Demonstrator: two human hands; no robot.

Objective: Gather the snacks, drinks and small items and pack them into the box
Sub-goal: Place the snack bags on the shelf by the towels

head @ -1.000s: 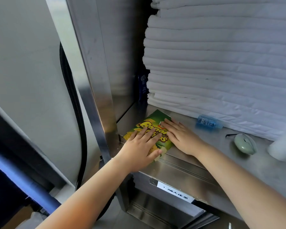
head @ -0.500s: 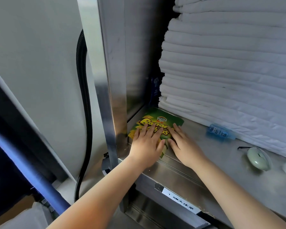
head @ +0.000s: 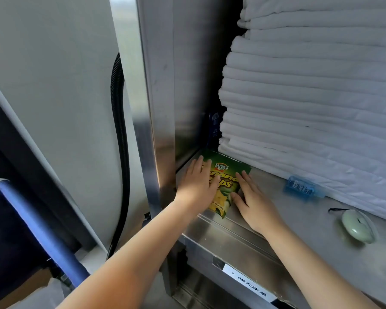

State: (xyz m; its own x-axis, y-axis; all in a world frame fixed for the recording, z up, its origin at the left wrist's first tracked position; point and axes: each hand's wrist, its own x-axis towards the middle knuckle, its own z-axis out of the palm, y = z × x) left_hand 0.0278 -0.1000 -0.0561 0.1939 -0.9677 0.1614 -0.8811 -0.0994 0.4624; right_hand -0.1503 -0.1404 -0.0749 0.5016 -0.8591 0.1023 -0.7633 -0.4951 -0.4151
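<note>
A green and yellow bag of banana chips (head: 228, 175) lies flat on the steel shelf (head: 283, 224), in its left corner. My left hand (head: 197, 185) rests flat on the bag's left side with fingers spread. My right hand (head: 253, 202) lies flat along the bag's right edge, fingertips touching it. Neither hand has closed around the bag. A small blue bottle (head: 303, 188) lies on its side to the right, against the towels. A pale green mouse-shaped item (head: 357, 226) sits further right. No box is in view.
A tall stack of folded white towels (head: 310, 97) fills the back of the shelf. A steel upright (head: 156, 108) bounds the left side, with a black hose (head: 118, 130) beside it. A blue bar (head: 40, 228) is at lower left, and a dark blue packet (head: 214, 128) is wedged behind the towels.
Both hands have slid farther back along the bag toward the corner, uncovering its lower part. The view has shifted left and closer.
</note>
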